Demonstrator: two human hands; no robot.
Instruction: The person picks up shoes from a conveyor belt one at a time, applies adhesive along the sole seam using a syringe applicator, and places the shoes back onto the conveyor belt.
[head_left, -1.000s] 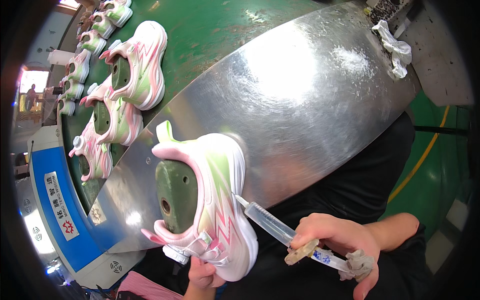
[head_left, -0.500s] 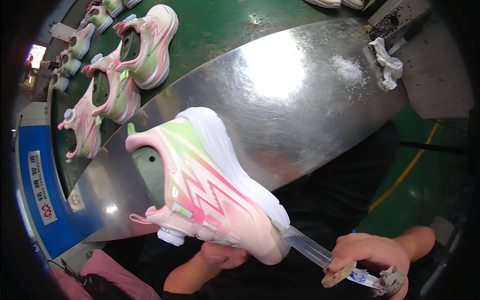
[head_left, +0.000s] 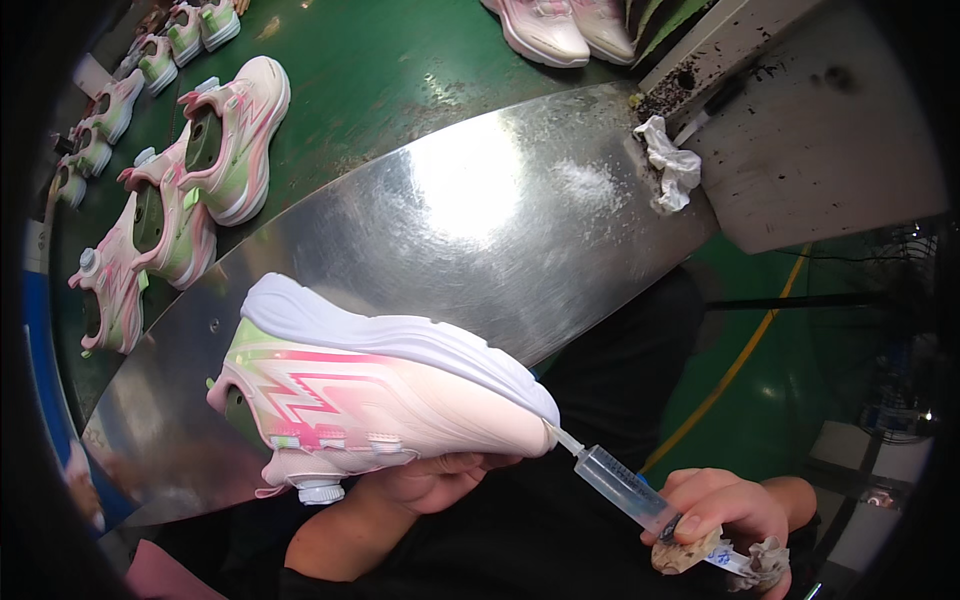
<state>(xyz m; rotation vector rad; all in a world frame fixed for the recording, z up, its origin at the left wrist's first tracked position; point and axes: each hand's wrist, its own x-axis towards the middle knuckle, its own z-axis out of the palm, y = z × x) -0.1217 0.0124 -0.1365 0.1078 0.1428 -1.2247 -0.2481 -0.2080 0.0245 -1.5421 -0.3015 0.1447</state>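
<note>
The left hand (head_left: 440, 480) is cradling the pink sneaker (head_left: 380, 400) sole-up above the steel counter (head_left: 480, 220), its grip closed under the upper, while the right hand (head_left: 715, 510) is clasping the syringe (head_left: 625, 485), whose tip should be staying steady on the toe seam, pressed gently.

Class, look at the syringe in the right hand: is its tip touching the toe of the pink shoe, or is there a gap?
Touching. The head view shows the syringe tip meeting the pink shoe at its toe, where sole joins upper, with no gap visible; the right hand grips the syringe's rear.
</note>
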